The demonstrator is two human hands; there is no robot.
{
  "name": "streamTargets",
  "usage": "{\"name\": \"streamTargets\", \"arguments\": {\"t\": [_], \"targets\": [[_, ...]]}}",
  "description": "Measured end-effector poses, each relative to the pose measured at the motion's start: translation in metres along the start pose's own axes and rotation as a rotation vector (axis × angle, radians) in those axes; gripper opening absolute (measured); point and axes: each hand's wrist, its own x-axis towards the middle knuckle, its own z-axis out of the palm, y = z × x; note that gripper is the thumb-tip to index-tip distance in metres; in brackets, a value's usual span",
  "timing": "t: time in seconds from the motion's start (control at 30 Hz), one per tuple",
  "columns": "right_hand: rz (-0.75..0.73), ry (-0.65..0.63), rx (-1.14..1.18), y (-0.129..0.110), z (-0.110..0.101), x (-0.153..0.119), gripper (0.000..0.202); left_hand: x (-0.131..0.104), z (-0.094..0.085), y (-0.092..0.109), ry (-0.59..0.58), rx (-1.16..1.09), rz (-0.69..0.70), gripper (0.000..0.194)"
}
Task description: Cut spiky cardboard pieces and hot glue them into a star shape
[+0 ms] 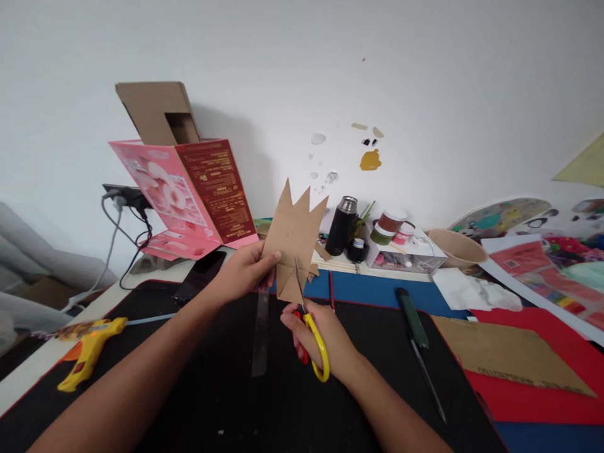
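Observation:
My left hand (250, 269) grips the left edge of a brown cardboard piece (293, 226), thumb on its front face. The piece is held upright above the black mat and has a zigzag top with three points. Creases or pencil lines show near its lower end. My right hand (321, 336) is closed around scissors (317, 352) with one yellow and one red handle loop. The scissor blades point up and lie at the lower part of the cardboard, one blade in front of it. Below, a clear ruler (260, 333) rests on the mat.
A yellow glue gun (92, 352) lies at the left, near a pink box (174, 195). To the right are a green-handled craft knife (415, 327), a pencil (427, 380) and a flat cardboard sheet (509, 352). Behind stand a black thermos (342, 229) and paint jars (391, 223).

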Motion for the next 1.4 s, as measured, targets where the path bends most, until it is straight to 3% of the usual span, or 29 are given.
{"name": "streamTargets", "arguments": {"t": [0.6,1.4], "targets": [[0.010,0.040,-0.040,0.009,0.003,0.004,0.042,0.004,0.003,-0.008,0.017,-0.013,-0.012,0.046],[0.001,0.045,-0.112,0.011,0.005,0.004,0.034,0.005,0.000,-0.013,0.007,-0.020,0.014,0.041]]}}
